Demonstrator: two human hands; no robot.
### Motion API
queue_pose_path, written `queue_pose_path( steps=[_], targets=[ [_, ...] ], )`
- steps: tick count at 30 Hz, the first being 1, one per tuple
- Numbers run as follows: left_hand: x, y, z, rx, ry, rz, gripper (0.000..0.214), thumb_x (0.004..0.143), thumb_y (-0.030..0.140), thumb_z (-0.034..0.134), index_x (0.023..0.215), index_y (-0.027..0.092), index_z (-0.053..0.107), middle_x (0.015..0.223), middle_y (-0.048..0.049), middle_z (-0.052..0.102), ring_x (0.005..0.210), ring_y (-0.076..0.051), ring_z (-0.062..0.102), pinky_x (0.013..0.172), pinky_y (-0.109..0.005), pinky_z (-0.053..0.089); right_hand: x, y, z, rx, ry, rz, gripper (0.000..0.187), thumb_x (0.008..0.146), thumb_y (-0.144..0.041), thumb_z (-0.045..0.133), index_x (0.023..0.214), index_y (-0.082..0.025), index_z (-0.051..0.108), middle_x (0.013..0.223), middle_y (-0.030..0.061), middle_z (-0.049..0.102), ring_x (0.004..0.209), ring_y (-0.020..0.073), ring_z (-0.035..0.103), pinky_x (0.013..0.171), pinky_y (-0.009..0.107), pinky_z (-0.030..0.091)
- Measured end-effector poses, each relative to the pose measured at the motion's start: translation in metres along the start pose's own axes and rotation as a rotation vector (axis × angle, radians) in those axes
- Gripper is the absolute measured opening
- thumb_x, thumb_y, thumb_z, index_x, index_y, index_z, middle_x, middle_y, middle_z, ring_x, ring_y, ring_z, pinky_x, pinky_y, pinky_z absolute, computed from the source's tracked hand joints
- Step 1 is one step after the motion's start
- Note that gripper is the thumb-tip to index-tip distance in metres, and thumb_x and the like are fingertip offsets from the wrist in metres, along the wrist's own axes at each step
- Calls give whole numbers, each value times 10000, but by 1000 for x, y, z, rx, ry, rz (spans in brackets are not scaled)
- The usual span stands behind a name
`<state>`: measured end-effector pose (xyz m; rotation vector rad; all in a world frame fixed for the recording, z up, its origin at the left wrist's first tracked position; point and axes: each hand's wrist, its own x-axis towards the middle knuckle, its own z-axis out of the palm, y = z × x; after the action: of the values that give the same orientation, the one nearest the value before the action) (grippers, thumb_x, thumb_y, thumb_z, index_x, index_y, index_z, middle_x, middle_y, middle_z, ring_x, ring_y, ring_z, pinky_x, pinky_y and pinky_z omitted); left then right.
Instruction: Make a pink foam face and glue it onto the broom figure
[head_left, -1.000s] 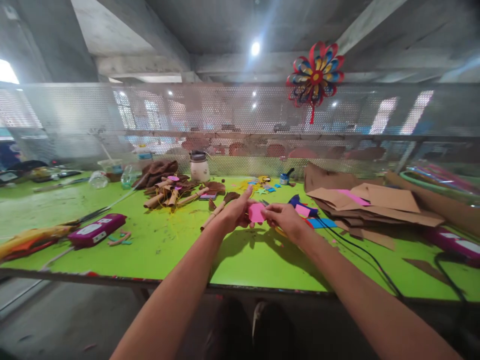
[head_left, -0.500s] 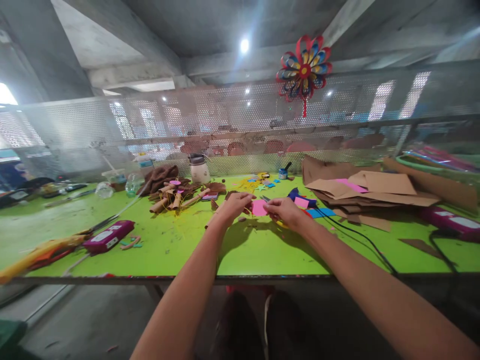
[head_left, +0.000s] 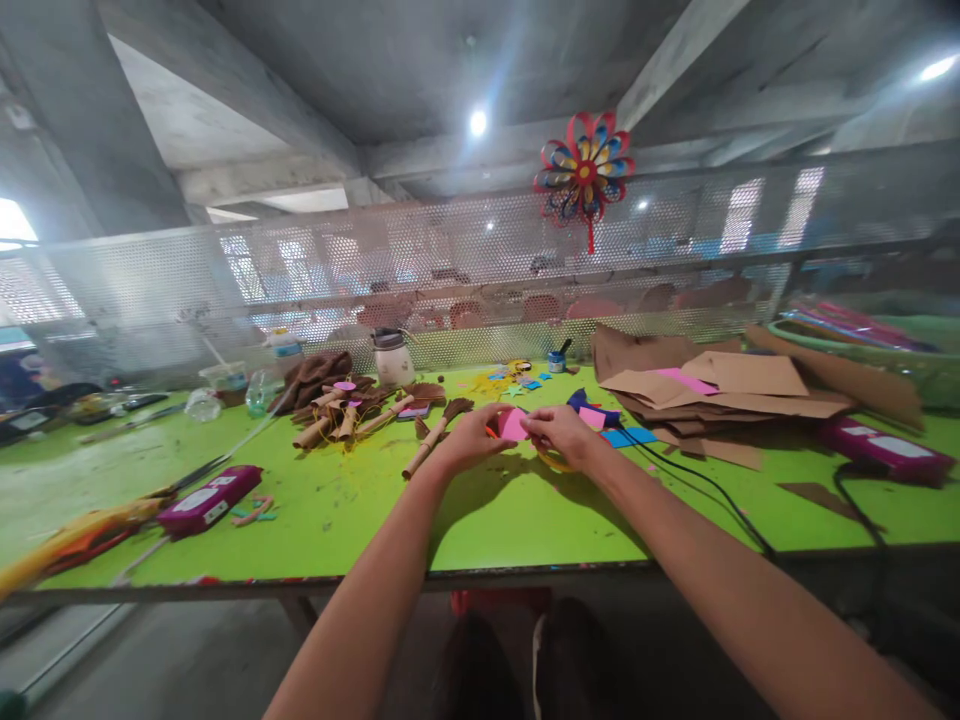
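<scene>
Both hands meet above the green table around a small piece of pink paper, which looks slightly curved. My left hand is closed on its left side, and a bit of red-orange shows between those fingers. With its fingertips, my right hand pinches the right edge of the paper. A yellow curved thing shows beneath the right hand; its kind is hard to make out. Beside the left hand lies a rolled brown paper stick with a fringed end. Pink paper and a blue sheet lie right of my right hand.
Brown paper sheets are stacked at the right, near a purple power strip with a black cable. Brown paper rolls and a white jar stand left of centre. Another purple strip and yellow-handled scissors lie at left.
The pink paper has turned from flat facing me to angled and curved. A grey pointed blade seen at my right fingers no longer shows clearly. The camera view has tilted upward slightly.
</scene>
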<state>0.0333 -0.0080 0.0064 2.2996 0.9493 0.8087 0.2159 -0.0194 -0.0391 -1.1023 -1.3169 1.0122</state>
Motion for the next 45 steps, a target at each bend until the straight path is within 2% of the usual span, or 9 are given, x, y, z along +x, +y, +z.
queue_pose_path(
  steps=[3, 9, 15, 18, 24, 30, 35, 39, 45],
  targets=[
    [2, -2, 0, 49, 22, 35, 456, 707, 248, 726, 1153, 174, 666, 1026, -84, 689, 910, -221, 614, 852, -320, 472, 4, 1, -1, -20, 56, -23, 352, 623, -472, 722, 566, -149, 595, 477, -14, 529, 434, 85, 435, 437, 220, 323],
    [11, -20, -1, 41, 41, 60, 505, 713, 333, 736, 1182, 175, 637, 1150, -105, 649, 981, -225, 603, 862, -327, 488, 19, 6, -13, -116, 287, -80, 448, 725, -592, 614, 638, -153, 610, 572, 24, 596, 526, 125, 499, 469, 236, 355],
    [16, -35, -2, 19, 78, 25, 517, 724, 337, 710, 1205, 166, 624, 1174, -125, 648, 1011, -237, 604, 837, -335, 499, 23, 9, -25, -217, 404, -103, 397, 765, -534, 566, 660, -156, 631, 585, 33, 610, 570, 153, 519, 505, 254, 369],
    [16, -34, -3, 16, 86, 9, 510, 715, 336, 713, 1192, 172, 635, 1157, -122, 658, 1019, -242, 604, 820, -322, 503, 24, 11, -26, -262, 430, -105, 328, 755, -460, 578, 634, -160, 630, 562, 28, 604, 582, 163, 532, 525, 257, 380],
    [10, -15, -2, 86, -58, 5, 451, 741, 387, 680, 1135, 170, 659, 1093, -98, 673, 949, -231, 623, 831, -323, 494, 27, 16, -25, -326, 455, -112, 224, 725, -335, 548, 608, -162, 631, 574, 20, 614, 589, 160, 546, 560, 255, 402],
    [0, 10, 7, 238, -308, 50, 420, 724, 436, 667, 1043, 164, 690, 1036, -100, 645, 952, -268, 600, 838, -340, 455, 26, 14, -26, -337, 482, -119, 186, 702, -285, 534, 600, -161, 627, 559, 16, 598, 575, 156, 537, 571, 265, 409],
    [-27, 32, 11, 374, -462, 94, 490, 762, 560, 634, 1056, 171, 677, 1034, -104, 606, 940, -272, 576, 828, -350, 434, 28, 14, -30, -304, 522, -122, 191, 712, -303, 511, 615, -168, 606, 558, 19, 586, 573, 161, 528, 543, 261, 396],
    [-46, 31, 18, 452, -438, 150, 420, 779, 475, 652, 1052, 157, 672, 1074, -114, 587, 992, -278, 552, 872, -367, 424, 28, 14, -29, -314, 516, -140, 192, 697, -310, 500, 574, -182, 571, 540, 12, 575, 569, 158, 511, 543, 257, 373],
    [-51, 17, 23, 424, -355, 169, 385, 801, 452, 636, 1050, 161, 668, 1049, -92, 573, 1002, -251, 540, 908, -359, 431, 23, 12, -25, -397, 463, -168, 190, 665, -279, 496, 502, -189, 535, 498, 0, 543, 558, 150, 470, 551, 262, 329]
  ],
)
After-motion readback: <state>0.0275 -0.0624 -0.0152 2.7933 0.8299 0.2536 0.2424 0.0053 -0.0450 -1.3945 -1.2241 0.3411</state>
